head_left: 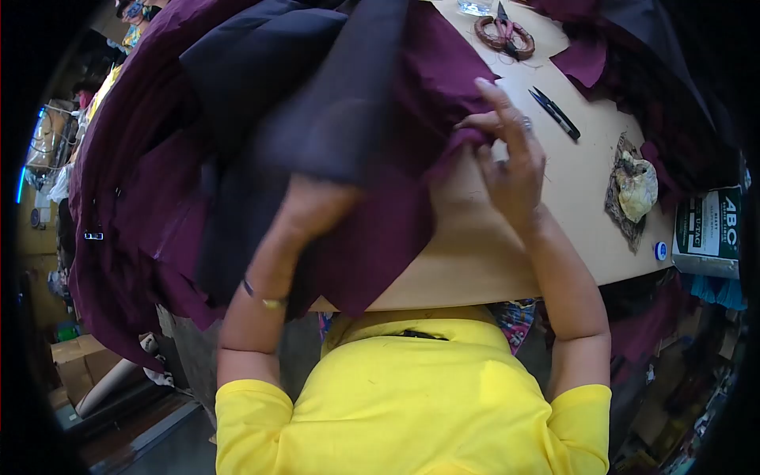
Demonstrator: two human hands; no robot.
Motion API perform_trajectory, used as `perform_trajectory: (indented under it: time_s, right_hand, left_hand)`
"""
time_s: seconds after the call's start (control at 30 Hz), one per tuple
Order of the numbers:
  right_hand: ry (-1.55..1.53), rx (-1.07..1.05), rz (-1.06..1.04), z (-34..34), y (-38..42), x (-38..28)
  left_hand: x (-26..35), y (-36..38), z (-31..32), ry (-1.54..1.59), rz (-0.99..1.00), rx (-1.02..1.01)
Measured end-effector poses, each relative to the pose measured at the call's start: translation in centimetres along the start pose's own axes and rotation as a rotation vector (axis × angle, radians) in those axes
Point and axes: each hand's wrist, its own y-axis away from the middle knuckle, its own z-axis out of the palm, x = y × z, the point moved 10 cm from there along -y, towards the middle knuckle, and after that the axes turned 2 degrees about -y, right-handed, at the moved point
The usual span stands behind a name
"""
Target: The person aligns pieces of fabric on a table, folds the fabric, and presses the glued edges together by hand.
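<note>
My left hand (317,207) is closed at the lower end of a raised black cloth (336,119). Motion smears that cloth, and it covers most of the fingers. A maroon cloth (443,59) spreads underneath and runs down to a point at the table's near edge. At its right edge my right hand (513,162), wearing a ring, pinches a bunched bit of the maroon fabric, with one finger stretched out upward. Thread snips (556,115) lie just right of this hand on the tan table (483,253).
Scissors with wrapped handles (505,36) lie at the back, near a clear glass (475,6). To the right are a crumpled pale lump (637,186), a small blue-and-white cap (661,251) and a green-and-white ABC box (708,229). Maroon cloth piles (111,206) hang over the left side.
</note>
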Motion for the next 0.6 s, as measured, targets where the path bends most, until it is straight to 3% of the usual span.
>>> perform_trajectory:
  time_s: [0.1, 0.23, 0.3, 0.4, 0.5, 0.6]
  right_hand:
    - [-0.093, -0.016, -0.165, 1.0, -1.8, -7.0]
    - [-0.074, -0.007, -0.391, 2.6, -1.2, -10.0]
    - [-0.018, 0.055, -0.442, 2.2, -0.9, -9.9]
    - [0.077, -0.062, -0.104, 2.5, -1.3, -4.7]
    - [0.138, 0.055, 0.1, 2.4, -1.5, 0.4]
    - [-0.167, -0.084, 0.54, 3.8, -0.8, 6.4]
  left_hand:
    - [2.9, 1.8, 1.8, -0.228, 0.148, -0.093]
    - [-7.5, 6.0, -1.6, -0.354, 0.131, -0.119]
    - [-8.8, 5.5, -4.8, -0.399, 0.095, -0.147]
    - [-8.5, 4.5, -9.2, -0.433, 0.05, -0.185]
    - [-7.8, 4.3, -11.8, -0.434, 0.026, -0.218]
    - [-6.9, 4.5, -13.3, -0.427, 0.01, -0.238]
